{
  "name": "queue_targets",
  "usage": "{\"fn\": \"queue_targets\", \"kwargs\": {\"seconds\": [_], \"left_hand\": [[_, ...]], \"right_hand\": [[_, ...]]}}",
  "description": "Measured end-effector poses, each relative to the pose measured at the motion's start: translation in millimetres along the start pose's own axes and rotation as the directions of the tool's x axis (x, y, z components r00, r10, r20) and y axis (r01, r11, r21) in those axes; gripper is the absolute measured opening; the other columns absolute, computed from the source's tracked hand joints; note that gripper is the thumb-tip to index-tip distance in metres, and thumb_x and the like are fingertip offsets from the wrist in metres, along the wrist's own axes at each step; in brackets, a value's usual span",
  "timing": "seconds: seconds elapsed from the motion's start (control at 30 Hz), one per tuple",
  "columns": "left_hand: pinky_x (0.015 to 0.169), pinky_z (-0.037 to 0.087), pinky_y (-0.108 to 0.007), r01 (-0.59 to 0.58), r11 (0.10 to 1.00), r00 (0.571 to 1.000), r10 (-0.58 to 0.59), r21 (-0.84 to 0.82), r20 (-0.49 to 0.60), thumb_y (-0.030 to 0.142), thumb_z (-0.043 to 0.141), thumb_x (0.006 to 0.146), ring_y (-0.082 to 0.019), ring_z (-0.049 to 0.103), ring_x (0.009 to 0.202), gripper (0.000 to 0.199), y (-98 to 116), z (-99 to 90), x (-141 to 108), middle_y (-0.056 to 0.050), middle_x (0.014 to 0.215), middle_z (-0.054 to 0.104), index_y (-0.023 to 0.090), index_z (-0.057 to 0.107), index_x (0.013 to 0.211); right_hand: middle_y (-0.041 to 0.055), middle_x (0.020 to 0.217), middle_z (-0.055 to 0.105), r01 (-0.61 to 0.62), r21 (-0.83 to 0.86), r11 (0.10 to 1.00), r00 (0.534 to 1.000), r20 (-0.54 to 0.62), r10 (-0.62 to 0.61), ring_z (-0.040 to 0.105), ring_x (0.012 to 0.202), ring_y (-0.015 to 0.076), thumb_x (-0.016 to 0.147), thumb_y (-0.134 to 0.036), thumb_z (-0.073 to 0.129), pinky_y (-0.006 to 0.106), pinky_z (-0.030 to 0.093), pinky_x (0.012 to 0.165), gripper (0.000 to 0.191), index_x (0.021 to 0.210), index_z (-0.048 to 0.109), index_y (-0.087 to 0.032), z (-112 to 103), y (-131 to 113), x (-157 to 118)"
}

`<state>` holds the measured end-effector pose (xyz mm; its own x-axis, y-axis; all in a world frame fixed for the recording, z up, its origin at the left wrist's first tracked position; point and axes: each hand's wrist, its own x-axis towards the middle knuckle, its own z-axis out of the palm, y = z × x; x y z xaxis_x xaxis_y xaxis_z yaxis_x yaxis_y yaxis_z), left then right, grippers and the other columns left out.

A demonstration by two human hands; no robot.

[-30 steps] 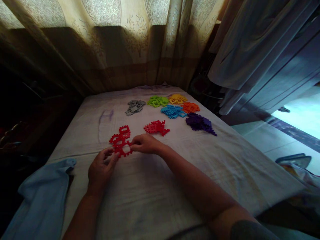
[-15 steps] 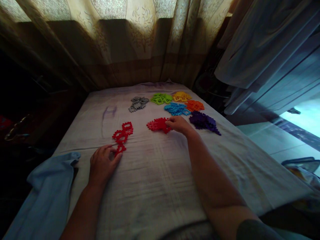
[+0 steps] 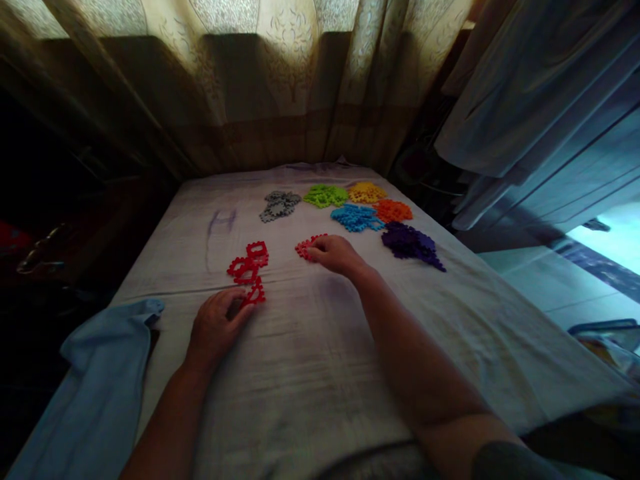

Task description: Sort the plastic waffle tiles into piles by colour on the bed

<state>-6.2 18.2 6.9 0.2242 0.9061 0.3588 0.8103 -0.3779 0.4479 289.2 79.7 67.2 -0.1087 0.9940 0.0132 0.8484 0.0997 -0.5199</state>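
Note:
At the left-middle of the cloth, my left hand pinches a red toothed building piece between thumb and fingers. Just beyond it lies a small cluster of red toothed frame pieces, with openings in their middles. My right hand reaches over the pile of red toothed pieces, its thumb and fingers closed together at the pile. The hand covers most of that pile, and what sits between its fingertips is hidden.
Behind are piles of grey, green, yellow, blue, orange and purple pieces. A light blue cloth hangs over the left edge. A curtain stands behind the white-sheeted surface.
My right hand has shifted left across the red pile and now hides more of it. My left hand has moved slightly right with its red piece. The view has shifted a little.

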Motion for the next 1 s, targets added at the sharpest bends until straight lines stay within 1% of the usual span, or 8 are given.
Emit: {"fn": "queue_targets", "kwargs": {"seconds": [0.1,0.2,0.37,0.5,0.63,0.77,0.9,1.0], "left_hand": [[0.089,0.053,-0.042,-0.051,0.998,0.998,0.05,-0.043,-0.026,0.056,0.056,0.086,-0.024,0.068,0.096,0.037,3.5,1.7,-0.9,-0.007,0.105,0.073,0.024,0.067,0.101],[0.09,0.053,-0.041,-0.129,0.99,0.99,0.125,-0.051,-0.067,0.051,0.056,0.088,-0.024,0.068,0.096,0.032,8.0,2.0,-0.8,-0.006,0.102,0.073,0.023,0.067,0.101],[0.089,0.053,-0.038,-0.173,0.985,0.983,0.17,-0.027,-0.072,0.049,0.053,0.091,-0.023,0.068,0.095,0.032,12.3,1.9,-0.9,-0.006,0.103,0.073,0.023,0.065,0.105],[0.096,0.05,-0.042,-0.103,0.994,0.99,0.107,0.041,-0.089,0.05,0.051,0.091,-0.025,0.065,0.105,0.039,6.8,5.9,-1.7,-0.008,0.114,0.071,0.023,0.061,0.117],[0.105,0.043,-0.047,-0.059,0.991,0.996,0.066,0.119,-0.053,0.051,0.048,0.09,-0.029,0.058,0.12,0.049,-3.6,12.9,-2.6,-0.012,0.13,0.064,0.02,0.056,0.127],[0.112,0.034,-0.054,-0.02,0.976,0.999,0.012,0.215,0.038,0.05,0.048,0.09,-0.033,0.046,0.134,0.054,-6.5,18.1,-3.4,-0.013,0.142,0.056,0.019,0.054,0.134],[0.114,0.026,-0.06,-0.004,0.962,0.992,-0.031,0.273,0.122,0.046,0.048,0.091,-0.035,0.038,0.141,0.055,-0.2,19.3,-2.4,-0.011,0.149,0.049,0.022,0.05,0.14],[0.114,0.023,-0.061,-0.026,0.958,0.99,-0.014,0.284,0.138,0.046,0.049,0.091,-0.035,0.039,0.14,0.055,5.0,18.7,-0.7,-0.011,0.148,0.05,0.022,0.05,0.14]], "right_hand": [[0.0027,0.081,0.073,0.084,0.156,0.984,0.986,0.127,-0.104,0.063,0.073,0.0122,0.09,-0.029,0.058,0.021,0.039,0.064,0.02,0.092,0.074,-0.018,21.7,-23.3,-4.4],[0.0012,0.083,0.074,0.112,0.298,0.948,0.956,0.228,-0.185,0.064,0.073,0.0115,0.088,-0.032,0.063,0.02,0.041,0.065,0.024,0.106,0.072,-0.02,44.6,-40.2,-8.8],[-0.0012,0.074,0.071,0.113,0.443,0.889,0.935,0.256,-0.247,0.06,0.064,0.0085,0.086,-0.027,0.065,0.019,0.041,0.062,0.014,0.087,0.073,-0.017,64.8,-46.9,-8.6],[-0.0014,0.069,0.067,0.075,0.491,0.868,0.946,0.24,-0.217,0.057,0.058,0.0071,0.085,-0.022,0.062,0.018,0.04,0.059,0.012,0.086,0.071,-0.015,50.0,-31.6,-1.8],[-0.0001,0.07,0.067,0.026,0.372,0.928,0.998,0.045,-0.046,0.057,0.061,0.0091,0.085,-0.023,0.061,0.02,0.04,0.059,0.014,0.088,0.072,-0.015,20.2,-5.7,4.1],[0.0024,0.079,0.071,-0.094,0.196,0.976,0.99,-0.086,0.112,0.059,0.066,0.0115,0.085,-0.028,0.06,0.022,0.04,0.061,0.019,0.093,0.073,-0.017,-2.0,14.9,4.9],[0.0052,0.09,0.074,-0.162,0.018,0.987,0.983,-0.087,0.163,0.063,0.076,0.0145,0.086,-0.03,0.06,0.023,0.041,0.064,0.021,0.097,0.074,-0.019,-10.9,25.7,3.2],[0.0071,0.096,0.075,-0.215,-0.054,0.975,0.975,-0.079,0.21,0.066,0.084,0.0172,0.087,-0.034,0.059,0.024,0.043,0.069,0.025,0.101,0.075,-0.021,-16.0,30.4,1.4]]}}
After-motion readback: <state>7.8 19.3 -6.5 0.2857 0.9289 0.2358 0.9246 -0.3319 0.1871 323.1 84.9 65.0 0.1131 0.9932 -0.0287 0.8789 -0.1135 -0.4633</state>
